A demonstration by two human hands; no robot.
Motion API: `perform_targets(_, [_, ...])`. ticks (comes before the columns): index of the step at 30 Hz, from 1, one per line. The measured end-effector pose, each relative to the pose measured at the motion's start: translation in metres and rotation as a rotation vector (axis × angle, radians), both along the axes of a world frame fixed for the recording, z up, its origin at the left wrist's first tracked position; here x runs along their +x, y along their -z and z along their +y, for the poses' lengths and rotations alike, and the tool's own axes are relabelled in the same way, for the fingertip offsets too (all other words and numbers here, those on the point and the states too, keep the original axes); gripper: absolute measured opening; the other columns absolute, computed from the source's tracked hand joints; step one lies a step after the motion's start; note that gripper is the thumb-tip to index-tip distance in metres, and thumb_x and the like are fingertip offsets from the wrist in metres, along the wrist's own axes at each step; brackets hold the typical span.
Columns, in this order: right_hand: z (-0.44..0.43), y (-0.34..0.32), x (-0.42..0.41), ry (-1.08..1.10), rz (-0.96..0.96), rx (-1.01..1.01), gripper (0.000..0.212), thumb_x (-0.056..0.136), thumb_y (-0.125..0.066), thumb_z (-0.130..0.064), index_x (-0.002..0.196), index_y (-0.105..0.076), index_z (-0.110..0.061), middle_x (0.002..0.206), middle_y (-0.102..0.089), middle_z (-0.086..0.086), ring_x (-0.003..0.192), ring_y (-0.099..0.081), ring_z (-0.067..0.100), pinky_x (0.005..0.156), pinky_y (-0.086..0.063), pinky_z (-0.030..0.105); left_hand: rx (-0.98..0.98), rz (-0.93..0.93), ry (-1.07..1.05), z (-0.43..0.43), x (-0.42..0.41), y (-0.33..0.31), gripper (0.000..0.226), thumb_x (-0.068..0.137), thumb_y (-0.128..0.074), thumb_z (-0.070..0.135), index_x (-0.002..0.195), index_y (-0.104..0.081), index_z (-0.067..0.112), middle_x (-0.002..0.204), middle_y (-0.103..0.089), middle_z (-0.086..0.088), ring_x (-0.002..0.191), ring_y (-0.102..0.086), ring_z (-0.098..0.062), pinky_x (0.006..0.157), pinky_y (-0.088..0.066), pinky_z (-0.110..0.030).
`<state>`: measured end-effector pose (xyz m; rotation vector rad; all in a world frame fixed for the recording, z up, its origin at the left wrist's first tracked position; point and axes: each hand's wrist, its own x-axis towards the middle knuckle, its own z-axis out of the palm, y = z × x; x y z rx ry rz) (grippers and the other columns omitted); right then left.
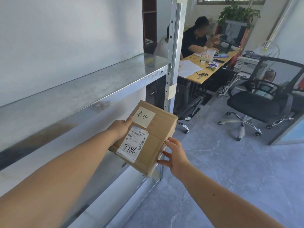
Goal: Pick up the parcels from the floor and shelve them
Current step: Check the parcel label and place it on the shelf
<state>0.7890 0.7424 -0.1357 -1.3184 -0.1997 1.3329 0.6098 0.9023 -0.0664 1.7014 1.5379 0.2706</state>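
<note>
Matt cardboard parcel (148, 142), paper labels; dull galvanised metal shelf (79, 89).

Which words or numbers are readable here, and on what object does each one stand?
"7786": handwritten on the shipping label of the box.
"530 D5 094": printed on the same label.
"泰安": handwritten on the beige note.
Fine print on the label: too small to read.

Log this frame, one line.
parcel: held before shelf unit | left hand: grips it | right hand: touches its side
</note>
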Motion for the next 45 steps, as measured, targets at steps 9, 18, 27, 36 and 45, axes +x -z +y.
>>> perform_targets(9, [0.028, 0.023, -0.012, 0.017, 0.063, -0.014, 0.033, 0.105, -0.064, -0.026, 0.136, -0.056, -0.026, 0.137, -0.058, -0.003, 0.121, -0.061, 0.027, 0.081, -0.066, 0.058, 0.077, 0.077, 0.039, 0.032, -0.006, 0.019, 0.057, 0.101, -0.047, 0.066, 0.104, -0.075, 0.017, 0.093, -0.078, -0.003, 0.088, -0.075, -0.027, 0.087, -0.058, -0.039])
perform_targets(18, [0.064, 0.044, -0.038, 0.067, 0.186, -0.044, 0.055, 0.098, -0.071, -0.014, 0.146, -0.048, -0.029, 0.155, -0.044, 0.010, 0.147, -0.045, 0.038, 0.098, -0.058, 0.068, 0.238, 0.108, 0.026, 0.044, -0.008, 0.034, 0.067, 0.095, -0.067, 0.054, 0.154, -0.046, 0.029, 0.132, -0.064, 0.005, 0.098, -0.063, -0.019, 0.078, -0.053, -0.030])
perform_targets(27, [0.089, 0.047, -0.060, 0.024, 0.204, -0.037, 0.048, 0.097, -0.067, -0.006, 0.140, -0.054, -0.021, 0.132, -0.055, 0.015, 0.133, -0.054, 0.033, 0.102, -0.059, 0.062, 0.409, 0.501, 0.235, 0.044, 0.004, 0.043, 0.050, 0.105, -0.041, 0.051, 0.155, -0.045, 0.047, 0.169, -0.033, 0.004, 0.152, -0.030, -0.029, 0.120, -0.020, -0.054])
perform_targets(36, [0.099, 0.045, -0.070, 0.010, 0.254, -0.035, 0.036, 0.098, -0.068, -0.010, 0.133, -0.060, -0.015, 0.142, -0.057, 0.018, 0.137, -0.055, 0.037, 0.095, -0.061, 0.064, 0.440, 0.517, 0.267, 0.054, -0.011, 0.048, 0.051, 0.109, -0.035, 0.044, 0.160, -0.037, 0.044, 0.172, -0.030, 0.004, 0.158, -0.023, -0.022, 0.125, -0.017, -0.053])
perform_targets(45, [0.097, 0.040, -0.075, 0.029, 0.248, -0.048, 0.028, 0.101, -0.066, -0.006, 0.125, -0.061, -0.019, 0.134, -0.059, 0.017, 0.133, -0.058, 0.037, 0.101, -0.059, 0.062, 0.463, 0.519, 0.249, 0.054, -0.013, 0.057, 0.052, 0.109, -0.031, 0.045, 0.161, -0.032, 0.045, 0.174, -0.026, 0.005, 0.161, -0.018, -0.022, 0.127, -0.014, -0.054])
